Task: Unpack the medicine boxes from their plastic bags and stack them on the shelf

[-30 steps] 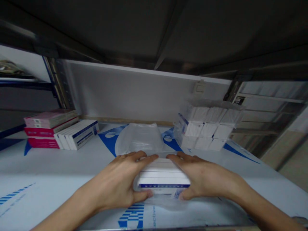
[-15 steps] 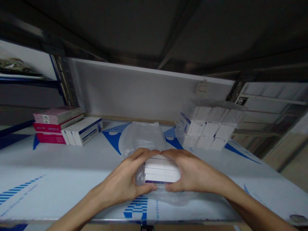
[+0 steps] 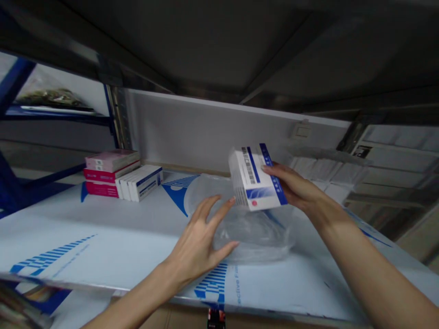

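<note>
- Nearest, we have a shelf board (image 3: 137,242) with blue print on its pale film.
- Above it, our left hand (image 3: 202,240) is empty, thumb and fingers spread, the fingertips near the box; whether they touch the plastic we cannot tell.
- Beyond its thumb, we see clear plastic wrap (image 3: 255,240) lying crumpled on the board.
- Our right hand (image 3: 295,185) grips a white-and-blue box (image 3: 259,178) by its right side, tilted, raised over the wrap; we cannot tell how many boxes lie behind its printed face.
- Farther back on our left, white boxes (image 3: 144,183) stand beside stacked pink boxes (image 3: 103,177).
- Behind our right hand, we see plastic-wrapped white cartons (image 3: 338,189).
- Farthest, a pale wall (image 3: 192,130) carries a switch (image 3: 302,132).
</note>
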The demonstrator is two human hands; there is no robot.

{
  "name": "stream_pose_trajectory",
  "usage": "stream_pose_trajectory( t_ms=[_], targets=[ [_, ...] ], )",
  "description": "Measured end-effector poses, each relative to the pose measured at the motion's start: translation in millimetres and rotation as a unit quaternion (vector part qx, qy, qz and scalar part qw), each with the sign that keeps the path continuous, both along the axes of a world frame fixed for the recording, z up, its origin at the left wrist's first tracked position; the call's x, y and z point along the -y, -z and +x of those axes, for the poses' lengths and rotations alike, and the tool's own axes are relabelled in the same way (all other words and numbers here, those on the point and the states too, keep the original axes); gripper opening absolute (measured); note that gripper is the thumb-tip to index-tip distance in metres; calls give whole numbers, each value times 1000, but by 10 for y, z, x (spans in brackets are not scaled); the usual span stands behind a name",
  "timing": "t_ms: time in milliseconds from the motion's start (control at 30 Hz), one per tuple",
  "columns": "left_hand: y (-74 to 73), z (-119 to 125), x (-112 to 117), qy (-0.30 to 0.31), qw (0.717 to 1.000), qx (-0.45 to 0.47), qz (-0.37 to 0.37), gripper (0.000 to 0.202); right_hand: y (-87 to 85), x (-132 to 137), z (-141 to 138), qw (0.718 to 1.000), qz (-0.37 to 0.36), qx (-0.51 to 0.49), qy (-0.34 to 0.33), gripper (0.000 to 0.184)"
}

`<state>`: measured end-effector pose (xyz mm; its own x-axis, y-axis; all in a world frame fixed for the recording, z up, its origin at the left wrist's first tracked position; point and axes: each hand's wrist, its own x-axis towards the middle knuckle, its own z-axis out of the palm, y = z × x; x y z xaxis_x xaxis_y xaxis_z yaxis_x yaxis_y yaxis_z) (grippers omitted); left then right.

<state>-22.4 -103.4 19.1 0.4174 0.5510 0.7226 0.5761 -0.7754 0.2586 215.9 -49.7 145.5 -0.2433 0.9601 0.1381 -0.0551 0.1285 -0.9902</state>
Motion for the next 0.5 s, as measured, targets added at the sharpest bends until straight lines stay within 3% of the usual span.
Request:
stream_pose_trajectory(
  t_ms=[133, 200, 267, 333, 433, 500],
  targets=[
    [-118, -278, 41, -5, 987, 15, 159, 45, -123, -306, -645, 1000, -8, -5, 27, 25],
    [-217, -567, -43, -42, 975, 24, 217, 33, -126, -462, -951, 997, 1, 72, 39, 42],
    [-305, -943, -212, -122, 960, 29, 250, 25, -102, -607, -1240, 981, 24, 183, 58, 74],
    [-336, -1371, -436, -203, 945, 18, 257, 24, -59, -738, -1528, 948, 56, 307, 67, 92],
    [-217, -1970, -765, -282, 932, -50, 223, 33, 47, -913, -1966, 876, 100, 469, 56, 79],
    [-64, -2241, -917, -299, 933, -81, 181, 42, 149, -1014, -2238, 848, 106, 517, 49, 69]
  ],
)
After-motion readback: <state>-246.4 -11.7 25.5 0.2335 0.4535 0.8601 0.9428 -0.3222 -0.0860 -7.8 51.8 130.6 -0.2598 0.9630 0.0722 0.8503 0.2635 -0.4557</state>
